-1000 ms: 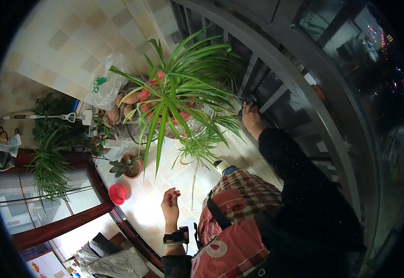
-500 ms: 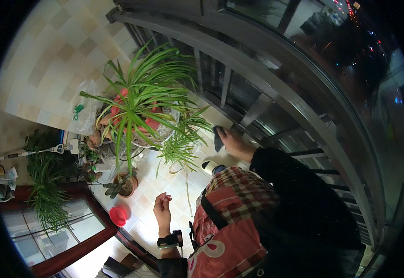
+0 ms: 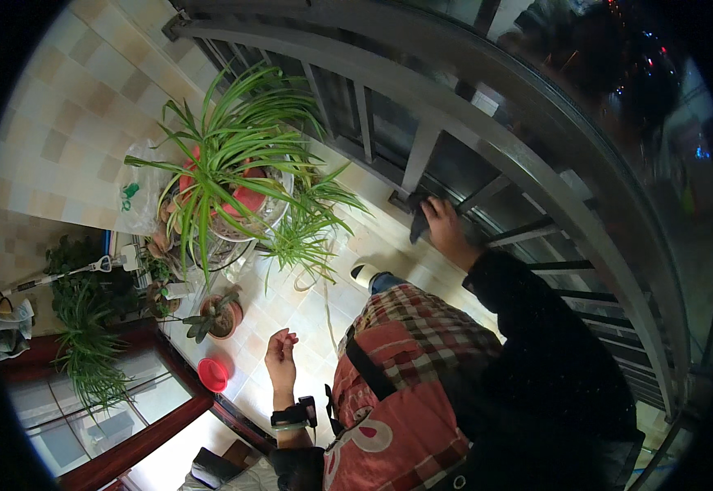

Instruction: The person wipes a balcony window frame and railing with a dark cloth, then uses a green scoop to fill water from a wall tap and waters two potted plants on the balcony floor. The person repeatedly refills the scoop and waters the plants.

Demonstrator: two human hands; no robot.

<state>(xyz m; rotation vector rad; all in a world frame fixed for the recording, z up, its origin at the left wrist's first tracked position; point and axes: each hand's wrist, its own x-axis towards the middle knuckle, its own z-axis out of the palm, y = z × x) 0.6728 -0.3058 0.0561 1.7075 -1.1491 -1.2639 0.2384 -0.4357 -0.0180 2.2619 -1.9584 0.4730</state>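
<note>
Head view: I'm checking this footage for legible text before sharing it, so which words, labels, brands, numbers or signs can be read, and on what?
None can be read.
Clear plastic bag: its green mark is too small and blurred.
Pale patch beside the grey railing: too blurred to tell whether it bears print.
Apron: a pale loop, no legible word.

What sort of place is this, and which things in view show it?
Probably a home balcony, judging by the dark metal railing, the coloured lights beyond it and the large leafy plant.

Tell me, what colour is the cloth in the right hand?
Dark grey, almost black; the cloth shows best in the head view.
</note>
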